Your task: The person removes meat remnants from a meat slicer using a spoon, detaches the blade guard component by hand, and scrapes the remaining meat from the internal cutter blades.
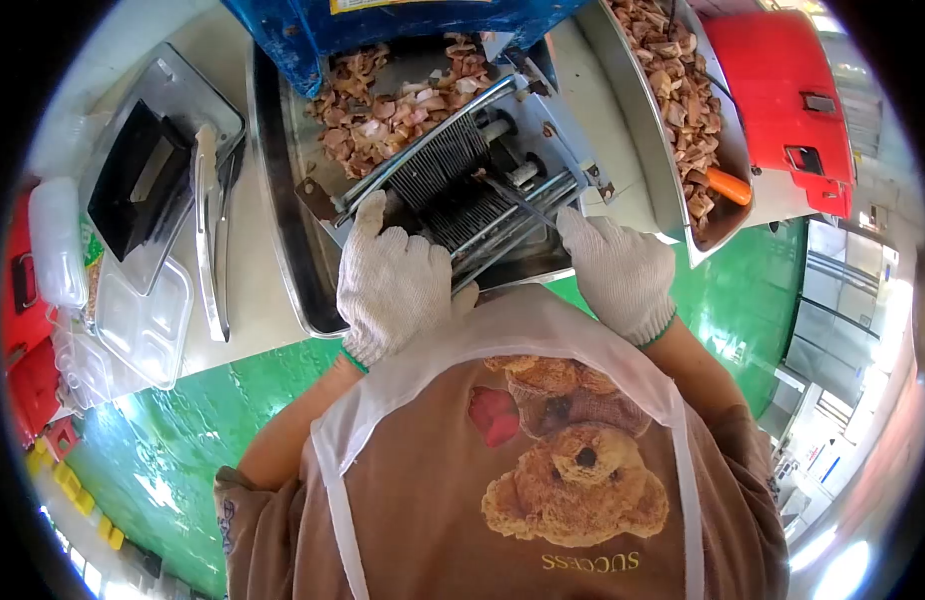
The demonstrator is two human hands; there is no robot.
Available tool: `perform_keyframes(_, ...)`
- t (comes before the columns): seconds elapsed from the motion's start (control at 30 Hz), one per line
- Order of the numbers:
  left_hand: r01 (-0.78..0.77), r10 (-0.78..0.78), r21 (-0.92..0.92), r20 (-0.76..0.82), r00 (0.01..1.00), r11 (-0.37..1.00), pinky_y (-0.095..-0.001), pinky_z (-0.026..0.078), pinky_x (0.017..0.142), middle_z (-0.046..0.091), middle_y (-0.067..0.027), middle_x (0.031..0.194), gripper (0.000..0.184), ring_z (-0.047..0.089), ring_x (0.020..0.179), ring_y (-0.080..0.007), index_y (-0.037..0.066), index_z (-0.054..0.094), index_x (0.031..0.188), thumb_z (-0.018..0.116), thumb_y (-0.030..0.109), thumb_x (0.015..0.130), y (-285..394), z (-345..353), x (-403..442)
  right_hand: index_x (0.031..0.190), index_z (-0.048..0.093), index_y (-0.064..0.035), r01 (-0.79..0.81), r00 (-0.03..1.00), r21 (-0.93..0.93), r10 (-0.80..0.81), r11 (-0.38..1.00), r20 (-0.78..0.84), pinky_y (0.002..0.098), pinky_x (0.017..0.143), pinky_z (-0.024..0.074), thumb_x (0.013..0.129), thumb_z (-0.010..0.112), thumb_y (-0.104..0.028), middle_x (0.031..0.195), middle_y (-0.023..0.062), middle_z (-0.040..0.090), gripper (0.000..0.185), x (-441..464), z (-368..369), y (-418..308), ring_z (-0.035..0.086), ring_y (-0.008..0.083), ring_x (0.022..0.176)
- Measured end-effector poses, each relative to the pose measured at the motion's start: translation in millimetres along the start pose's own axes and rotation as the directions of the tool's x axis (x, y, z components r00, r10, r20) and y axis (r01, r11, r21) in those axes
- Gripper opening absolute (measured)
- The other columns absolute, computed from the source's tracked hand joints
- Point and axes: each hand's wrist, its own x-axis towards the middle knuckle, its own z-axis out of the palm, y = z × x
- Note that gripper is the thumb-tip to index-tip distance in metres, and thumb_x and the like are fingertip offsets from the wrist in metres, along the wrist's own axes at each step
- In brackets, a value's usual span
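Note:
A metal cutter unit with rows of close-set blades rests tilted across a deep metal tray. My left hand, in a white knit glove, grips the near left corner of this unit, its index finger stretched along the edge. At the right end, my gloved right hand is closed around the end of a thin metal rod. The rod's tip reaches in among the blade rollers. Cut meat pieces lie in the tray behind the unit.
A blue machine stands over the tray's far end. To the right, a long metal tray holds meat pieces and an orange-handled tool, beside a red case. Tongs, a black tray and clear plastic containers lie left.

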Motion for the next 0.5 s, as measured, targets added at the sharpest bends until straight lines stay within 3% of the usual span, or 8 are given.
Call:
perform_keyframes(0.07, -0.007, 0.007, 0.021, 0.021, 1.000, 1.000, -0.0514, 0.036, 0.112, 0.058, -0.0101, 0.060, 0.037, 0.059, 0.064, -0.0277, 0.005, 0.068, 0.069, 0.079, 0.040, 0.064, -1.3, 0.5, -0.7, 0.100, 0.065, -0.0145, -0.052, 0.998, 0.028, 0.053, 0.998, -0.029, 0.0391, 0.054, 0.0510, 0.084, 0.063, -0.010, 0.081, 0.0034, 0.068, 0.017, -1.4, 1.8, 1.2, 0.067, 0.0253, 0.062)
perform_keyframes(0.17, 0.013, -0.034, 0.130, 0.164, 0.986, 0.991, -0.0499, 0.041, 0.106, 0.061, -0.0111, 0.061, 0.040, 0.060, 0.064, -0.0278, 0.006, 0.067, 0.066, 0.075, 0.045, 0.069, 1.8, -4.6, 3.8, 0.107, 0.069, -0.0161, -0.157, 0.957, 0.110, 0.179, 0.981, -0.230, 0.0372, 0.057, 0.0516, 0.086, 0.066, -0.006, 0.090, 0.0066, 0.072, 0.023, -9.9, -8.2, 11.5, 0.067, 0.0250, 0.066)
perform_keyframes(0.2, 0.013, -0.023, 0.088, 0.115, 0.993, 0.996, -0.0497, 0.041, 0.106, 0.061, -0.0118, 0.061, 0.040, 0.060, 0.065, -0.0281, 0.004, 0.068, 0.066, 0.076, 0.044, 0.069, 1.9, -3.0, 4.5, 0.117, 0.068, -0.0114, -0.066, 0.894, 0.213, 0.153, 0.975, -0.420, 0.0315, 0.056, 0.0505, 0.094, 0.064, -0.005, 0.091, 0.0092, 0.071, 0.025, -14.7, -0.2, 25.6, 0.063, 0.0189, 0.063)
perform_keyframes(0.27, 0.008, -0.008, 0.008, 0.017, 1.000, 1.000, -0.0494, 0.042, 0.105, 0.061, -0.0131, 0.059, 0.039, 0.061, 0.066, -0.0288, 0.002, 0.070, 0.064, 0.077, 0.041, 0.068, -2.2, 3.3, 3.2, 0.117, 0.067, -0.0078, -0.236, 0.818, 0.704, 0.529, 0.670, -0.228, 0.0287, 0.055, 0.0486, 0.096, 0.062, -0.007, 0.088, 0.0067, 0.070, 0.022, -18.7, -4.6, 35.9, 0.062, 0.0146, 0.061)
perform_keyframes(0.33, -0.018, 0.017, -0.022, -0.051, 0.999, 1.000, -0.0491, 0.043, 0.104, 0.061, -0.0136, 0.060, 0.040, 0.061, 0.066, -0.0295, 0.002, 0.070, 0.064, 0.077, 0.041, 0.068, -5.9, 9.6, 1.0, 0.117, 0.064, 0.0015, -0.257, 0.714, 0.940, 0.699, 0.225, 0.028, 0.0239, 0.057, 0.0477, 0.100, 0.053, -0.005, 0.086, 0.0067, 0.065, 0.021, -13.3, -11.7, 38.9, 0.058, 0.0088, 0.066)
perform_keyframes(0.37, -0.030, 0.027, -0.032, -0.087, 0.996, 0.999, -0.0489, 0.044, 0.103, 0.061, -0.0138, 0.060, 0.041, 0.061, 0.067, -0.0299, 0.001, 0.069, 0.064, 0.077, 0.042, 0.067, -7.6, 10.6, 1.0, 0.118, 0.063, 0.0021, -0.227, 0.700, 0.955, 0.714, 0.189, 0.026, 0.0242, 0.057, 0.0484, 0.100, 0.053, -0.005, 0.086, 0.0073, 0.065, 0.022, -9.0, -7.7, 40.3, 0.059, 0.0092, 0.066)
perform_keyframes(0.5, 0.004, -0.004, -0.019, 0.011, 1.000, 1.000, -0.0492, 0.044, 0.102, 0.062, -0.0146, 0.062, 0.041, 0.061, 0.069, -0.0306, 0.001, 0.070, 0.065, 0.078, 0.042, 0.067, -5.3, 1.3, 5.9, 0.121, 0.061, 0.0040, -0.184, 0.636, 0.981, 0.769, 0.066, 0.068, 0.0254, 0.061, 0.0510, 0.099, 0.053, -0.006, 0.089, 0.0102, 0.066, 0.025, 12.3, 11.0, 33.2, 0.060, 0.0108, 0.067)
